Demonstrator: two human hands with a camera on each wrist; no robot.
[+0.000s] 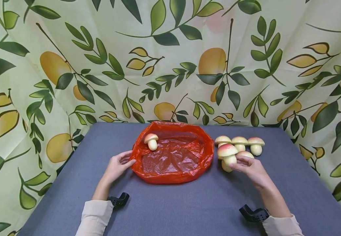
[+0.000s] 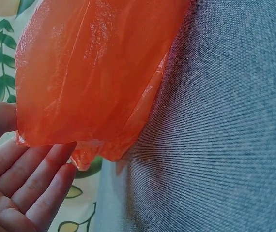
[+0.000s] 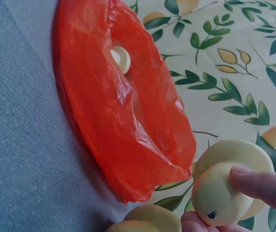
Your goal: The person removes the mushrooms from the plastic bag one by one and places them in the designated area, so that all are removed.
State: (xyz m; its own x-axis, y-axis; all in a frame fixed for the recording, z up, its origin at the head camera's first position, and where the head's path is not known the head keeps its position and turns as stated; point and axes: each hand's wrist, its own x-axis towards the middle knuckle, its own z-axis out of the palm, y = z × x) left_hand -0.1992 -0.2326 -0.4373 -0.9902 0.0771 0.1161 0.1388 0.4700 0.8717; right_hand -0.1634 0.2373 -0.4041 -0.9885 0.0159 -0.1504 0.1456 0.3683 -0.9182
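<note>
A red plastic bag [image 1: 170, 177] sits with its mouth spread wide on the table. My left hand [image 1: 120, 165] holds the bag's left rim, which lies between thumb and fingers [image 2: 46, 179] in the left wrist view. Inside the bag, at its left side, is one toy mushroom [image 1: 152, 141] with a pinkish cap and pale stem. To the right of the bag, my right hand [image 1: 251, 168] pinches another toy mushroom [image 1: 228, 154] by its stem. The right wrist view shows the stem's underside [image 3: 218, 195] with a small dark mark.
Behind the right hand several more mushrooms [image 1: 256, 146] stand close together, partly hidden by the held one. Blue-grey cloth [image 1: 182, 209] covers the table. A leaf-patterned curtain [image 1: 176, 95] hangs behind its far edge.
</note>
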